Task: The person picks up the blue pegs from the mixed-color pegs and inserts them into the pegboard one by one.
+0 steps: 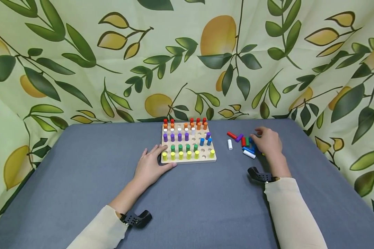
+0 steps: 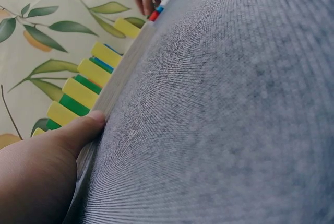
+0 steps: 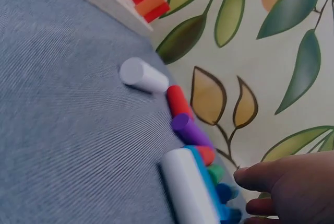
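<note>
A wooden pegboard [image 1: 187,160] bears rows of coloured pegs: red and orange at the back, then white, purple, blue, green and yellow towards the front. My left hand [image 1: 151,166] grips its front left corner, with the thumb on the front edge, as the left wrist view also shows. To the right, my right hand [image 1: 269,141] is over a loose pile of pegs, its fingers pointing down. A blue peg [image 1: 248,150] and a white peg [image 1: 249,154] lie near it. In the right wrist view the fingers [image 3: 261,177] show nothing held, though some fingertips are hidden.
Between board and pile, a white peg [image 1: 230,144] stands apart from a red peg [image 1: 232,135] and a purple peg [image 1: 239,138]. A grey cloth [image 1: 187,207] covers the table. Behind hangs a leaf-patterned curtain [image 1: 174,27].
</note>
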{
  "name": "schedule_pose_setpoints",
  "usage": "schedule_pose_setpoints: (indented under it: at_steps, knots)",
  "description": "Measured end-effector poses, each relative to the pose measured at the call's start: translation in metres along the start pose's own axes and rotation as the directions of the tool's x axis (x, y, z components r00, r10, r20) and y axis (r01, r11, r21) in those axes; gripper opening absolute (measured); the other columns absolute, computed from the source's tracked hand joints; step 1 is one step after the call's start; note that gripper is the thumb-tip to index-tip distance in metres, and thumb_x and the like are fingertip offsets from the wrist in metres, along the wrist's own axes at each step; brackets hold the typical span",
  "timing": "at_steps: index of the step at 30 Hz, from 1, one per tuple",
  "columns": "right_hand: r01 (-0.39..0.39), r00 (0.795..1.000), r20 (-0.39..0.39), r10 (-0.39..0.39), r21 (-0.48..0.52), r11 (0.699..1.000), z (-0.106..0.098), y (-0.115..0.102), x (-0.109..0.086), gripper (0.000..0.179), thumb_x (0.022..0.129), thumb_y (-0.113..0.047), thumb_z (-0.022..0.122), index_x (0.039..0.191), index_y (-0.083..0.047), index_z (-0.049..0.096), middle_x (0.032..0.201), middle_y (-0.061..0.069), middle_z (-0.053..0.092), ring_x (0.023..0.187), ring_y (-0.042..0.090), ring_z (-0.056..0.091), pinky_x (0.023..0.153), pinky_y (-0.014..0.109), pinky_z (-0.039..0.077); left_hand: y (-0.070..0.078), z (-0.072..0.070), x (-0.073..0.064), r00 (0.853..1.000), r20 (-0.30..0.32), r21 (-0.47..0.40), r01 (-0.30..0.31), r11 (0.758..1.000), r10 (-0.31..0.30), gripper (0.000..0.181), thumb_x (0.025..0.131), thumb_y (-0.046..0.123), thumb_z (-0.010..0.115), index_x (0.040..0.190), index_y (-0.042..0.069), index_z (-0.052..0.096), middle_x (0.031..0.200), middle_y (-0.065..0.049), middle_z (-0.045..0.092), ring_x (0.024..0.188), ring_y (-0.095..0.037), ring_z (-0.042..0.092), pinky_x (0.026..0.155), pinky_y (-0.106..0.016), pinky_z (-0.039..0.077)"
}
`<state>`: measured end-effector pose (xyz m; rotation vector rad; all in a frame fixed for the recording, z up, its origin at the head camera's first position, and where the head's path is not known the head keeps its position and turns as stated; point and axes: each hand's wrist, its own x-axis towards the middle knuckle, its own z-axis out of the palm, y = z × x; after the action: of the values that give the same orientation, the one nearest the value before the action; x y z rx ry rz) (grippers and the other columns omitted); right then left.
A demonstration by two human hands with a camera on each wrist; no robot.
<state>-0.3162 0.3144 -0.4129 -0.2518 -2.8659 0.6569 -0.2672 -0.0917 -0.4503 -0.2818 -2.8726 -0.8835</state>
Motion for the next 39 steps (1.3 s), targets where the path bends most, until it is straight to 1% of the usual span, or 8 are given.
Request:
schedule_pose_setpoints:
  at_steps: [6,9,14,19,26,31,34,39]
  knots:
    - [-0.001,1.0,0.021,0.001,0.004,1.0,0.007,0.004,0.003,0.044,0.1,-0.029,0.059,0.13,0.002,0.062,0.117,0.027,0.069,0.106,0.042,0.063,0.085,0.056,0.052,-0.001,0.0,0.0,1.0,-0.001,0.004,0.001,1.0,-0.001,0.078,0.08,0.055,0.08,0.143,0.014,0.058,0.151,-0.017,0.053,0.147,-0.033,0.044,0.127,-0.059,0.017]
    - [-0.007,1.0,0.021,0.007,0.006,1.0,0.009,0.005,0.003,0.043,0.1,-0.029,0.06,0.128,0.003,0.063,0.109,0.025,0.069,0.096,0.039,0.061,0.077,0.049,0.051,-0.001,0.0,-0.001,1.0,0.0,0.006,-0.001,1.0,0.001,0.078,0.08,0.055,0.08,0.143,0.014,0.058,0.15,-0.017,0.054,0.147,-0.033,0.044,0.127,-0.059,0.017]
    - [-0.01,0.999,0.031,0.01,-0.015,1.0,0.013,0.008,0.004,0.042,0.1,-0.028,0.059,0.127,0.003,0.064,0.093,0.018,0.064,0.086,0.032,0.054,0.066,0.035,0.041,0.001,0.001,-0.001,1.0,0.004,0.006,0.0,1.0,0.0,0.079,0.08,0.056,0.08,0.143,0.015,0.058,0.151,-0.018,0.053,0.147,-0.033,0.043,0.127,-0.059,0.017]
    - [-0.012,1.0,0.024,0.013,-0.023,1.0,0.017,0.01,0.006,0.042,0.1,-0.027,0.057,0.127,0.003,0.064,0.085,0.015,0.06,0.083,0.031,0.053,0.063,0.032,0.036,0.0,0.0,-0.001,1.0,-0.002,0.011,-0.002,1.0,0.002,0.079,0.08,0.056,0.08,0.143,0.015,0.058,0.151,-0.018,0.053,0.147,-0.033,0.044,0.127,-0.059,0.018]
    - [0.002,1.0,0.019,-0.002,-0.015,1.0,0.018,0.011,0.007,0.041,0.099,-0.026,0.056,0.126,0.002,0.065,0.083,0.014,0.059,0.08,0.029,0.052,0.06,0.031,0.036,-0.001,0.0,-0.001,1.0,-0.007,0.01,-0.002,1.0,0.002,0.078,0.08,0.056,0.08,0.143,0.014,0.058,0.15,-0.018,0.053,0.146,-0.033,0.045,0.127,-0.059,0.018]
    - [0.021,1.0,-0.01,-0.021,0.0,1.0,0.013,0.006,0.005,0.04,0.099,-0.027,0.056,0.124,0.002,0.066,0.084,0.013,0.059,0.08,0.028,0.054,0.059,0.03,0.035,0.0,0.001,-0.001,1.0,-0.004,0.007,0.007,1.0,-0.007,0.079,0.079,0.056,0.08,0.143,0.015,0.058,0.151,-0.018,0.052,0.147,-0.033,0.044,0.127,-0.059,0.018]
    - [0.059,0.998,-0.032,-0.058,0.019,0.998,0.01,0.0,0.005,0.037,0.099,-0.026,0.058,0.122,0.002,0.068,0.085,0.014,0.06,0.079,0.028,0.054,0.059,0.03,0.036,0.0,0.001,-0.001,1.0,-0.009,0.006,0.004,1.0,-0.004,0.079,0.079,0.055,0.081,0.143,0.015,0.058,0.151,-0.018,0.052,0.147,-0.033,0.044,0.127,-0.06,0.018]
    - [0.163,0.986,-0.051,-0.161,0.051,0.985,0.002,-0.016,0.002,0.033,0.101,-0.022,0.058,0.122,0.002,0.067,0.093,0.017,0.061,0.081,0.029,0.054,0.064,0.033,0.04,-0.001,0.001,-0.001,1.0,-0.014,0.004,-0.006,1.0,0.006,0.078,0.079,0.055,0.081,0.142,0.014,0.059,0.15,-0.018,0.053,0.146,-0.033,0.045,0.126,-0.06,0.019]
